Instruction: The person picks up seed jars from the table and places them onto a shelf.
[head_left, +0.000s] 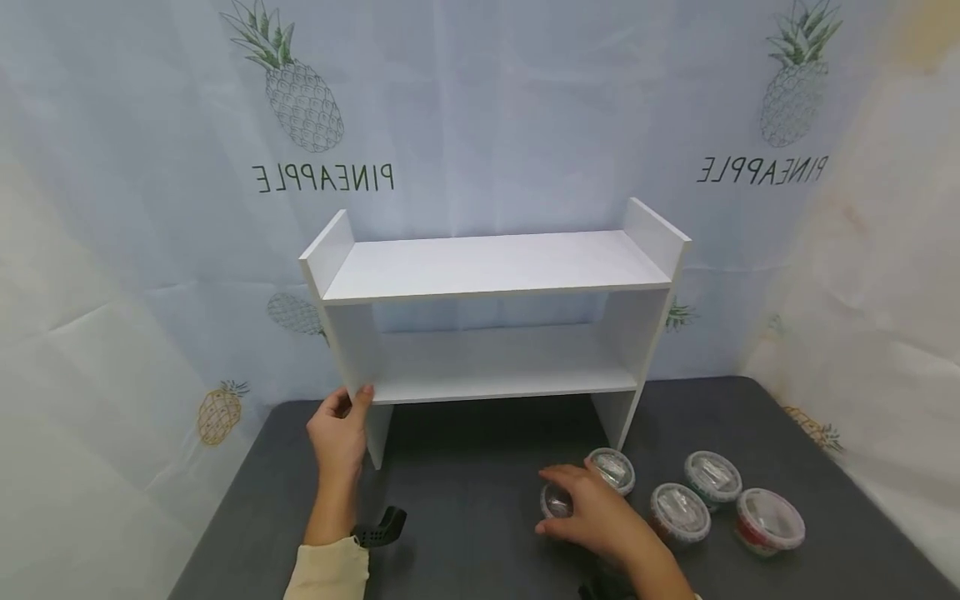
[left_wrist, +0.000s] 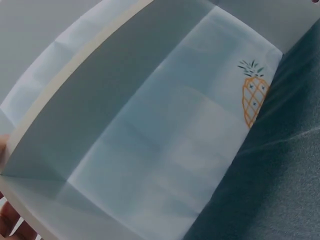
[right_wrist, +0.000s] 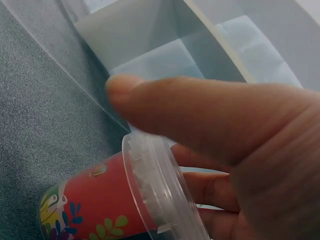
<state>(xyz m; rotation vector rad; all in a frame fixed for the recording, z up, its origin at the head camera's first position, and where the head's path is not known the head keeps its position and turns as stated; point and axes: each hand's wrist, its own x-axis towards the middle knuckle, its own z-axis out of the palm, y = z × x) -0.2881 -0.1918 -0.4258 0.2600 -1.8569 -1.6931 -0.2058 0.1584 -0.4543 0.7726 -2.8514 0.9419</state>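
Note:
My left hand (head_left: 341, 433) grips the front edge of the left side panel of a white two-tier shelf (head_left: 487, 396), at the lower board's corner. In the left wrist view, its fingers (left_wrist: 10, 220) lie outside the panel. My right hand (head_left: 592, 508) spreads around a lidded plastic cup (head_left: 557, 502). From the right wrist, a red cup (right_wrist: 100, 195) with printed leaves and a clear lid shows; the thumb extends above the lid, apart from it, and the other fingers reach behind. Another lidded cup (head_left: 611, 471) stands just behind this hand.
Right of my right hand, several more lidded cups stand on the dark table (head_left: 465, 517): one dark cup (head_left: 679, 512), another behind it (head_left: 712, 477), and a red one (head_left: 770, 521). A pale curtain (head_left: 487, 108) with pineapple prints hangs behind the shelf.

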